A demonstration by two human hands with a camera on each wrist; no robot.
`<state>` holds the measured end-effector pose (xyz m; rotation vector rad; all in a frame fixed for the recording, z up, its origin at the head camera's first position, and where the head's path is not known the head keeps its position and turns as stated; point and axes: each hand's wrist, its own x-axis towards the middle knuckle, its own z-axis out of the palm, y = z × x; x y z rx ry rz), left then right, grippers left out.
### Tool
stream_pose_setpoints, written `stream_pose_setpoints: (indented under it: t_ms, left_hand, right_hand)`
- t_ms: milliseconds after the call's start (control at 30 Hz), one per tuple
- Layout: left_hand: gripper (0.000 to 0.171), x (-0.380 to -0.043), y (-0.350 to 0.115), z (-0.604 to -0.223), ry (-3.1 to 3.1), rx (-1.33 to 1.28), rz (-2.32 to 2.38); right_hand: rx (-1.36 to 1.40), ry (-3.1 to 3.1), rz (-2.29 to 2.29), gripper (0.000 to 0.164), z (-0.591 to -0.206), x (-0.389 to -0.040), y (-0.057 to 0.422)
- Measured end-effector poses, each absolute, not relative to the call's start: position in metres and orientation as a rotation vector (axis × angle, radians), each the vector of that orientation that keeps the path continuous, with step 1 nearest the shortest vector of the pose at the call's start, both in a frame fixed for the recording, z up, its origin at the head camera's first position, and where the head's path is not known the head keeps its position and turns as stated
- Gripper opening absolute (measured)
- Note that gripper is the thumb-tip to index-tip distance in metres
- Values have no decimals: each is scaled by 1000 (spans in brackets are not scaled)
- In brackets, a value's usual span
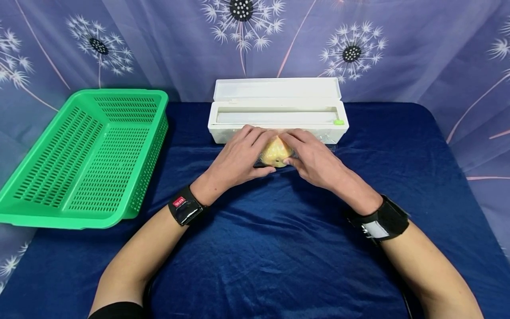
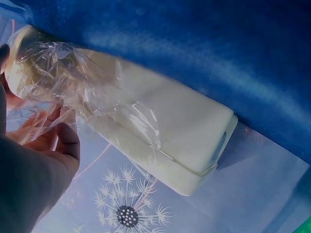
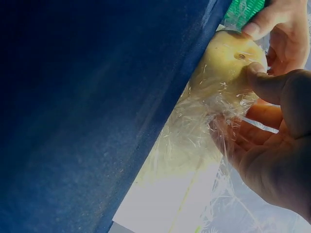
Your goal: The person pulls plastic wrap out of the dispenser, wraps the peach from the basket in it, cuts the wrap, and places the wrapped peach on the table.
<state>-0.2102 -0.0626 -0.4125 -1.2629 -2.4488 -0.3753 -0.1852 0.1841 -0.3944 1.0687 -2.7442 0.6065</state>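
A yellow apple (image 1: 276, 154) with a reddish blush sits between both hands, in front of the white cling film box (image 1: 217, 134). Clear cling film (image 2: 53, 65) covers it and trails in crumpled folds toward the box. My left hand (image 1: 238, 157) is at the apple's left side, its fingers pinching the film. On the other side my right hand (image 1: 318, 160) grips the wrapped apple, thumb low near its small dark dimple and fingers behind in the film (image 3: 194, 126). Fingertips on the far side are partly hidden in the head view.
The box's lid (image 1: 276, 90) stands raised at the back, with a film roll (image 1: 275, 117) inside and a green slider (image 1: 338, 122) at the right. A green slotted basket (image 1: 164, 104) stands at the left on the dark blue cloth (image 1: 259, 257). A dandelion-patterned curtain (image 1: 167, 40) hangs behind.
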Motion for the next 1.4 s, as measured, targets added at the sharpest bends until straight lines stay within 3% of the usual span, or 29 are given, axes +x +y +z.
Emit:
stream_pose_setpoints:
  t_ms: [200, 1400]
  left_hand:
    - [95, -210, -62, -412, -2443, -1266, -330]
    - [89, -207, -59, -415, -2499, -1198, -187]
  right_hand:
    - [1079, -2730, 621, 59, -395, -186, 185]
    - [1056, -2814, 630, 58, -395, -186, 185]
